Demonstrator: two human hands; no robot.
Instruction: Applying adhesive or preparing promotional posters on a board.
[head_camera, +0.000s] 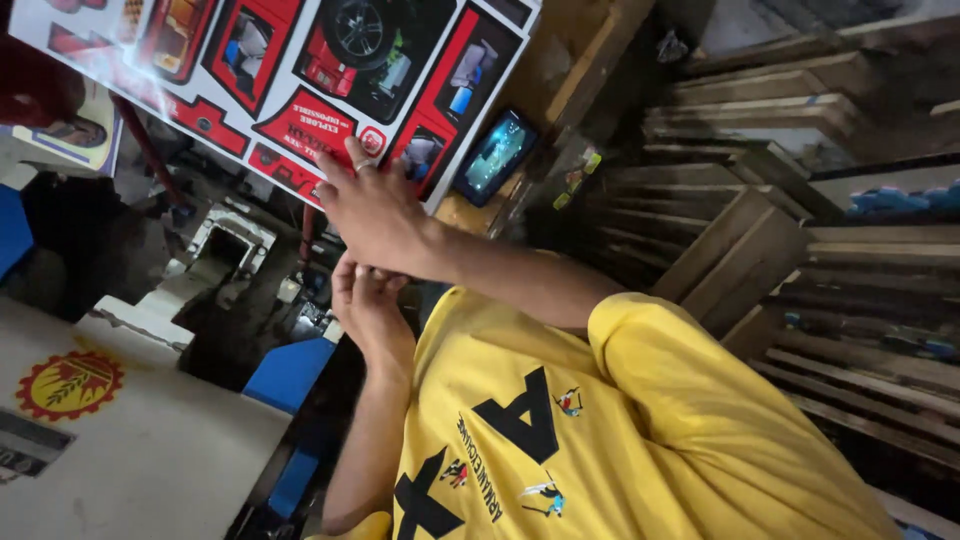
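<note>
Neither of my hands shows in the tilted head view. A person in a yellow printed T-shirt fills the lower right. Both of that person's arms are raised. The upper hand, with a ring on one finger, is spread flat with its back to me, over the edge of a red and white poster. The lower hand is curled just beneath it. The hands hold nothing, and they hide the person's head.
A lit phone stands propped beside the poster. Stacked wooden planks and crates fill the right side. A white panel with a round red and yellow emblem lies at lower left, with a blue box and dark machinery beside it.
</note>
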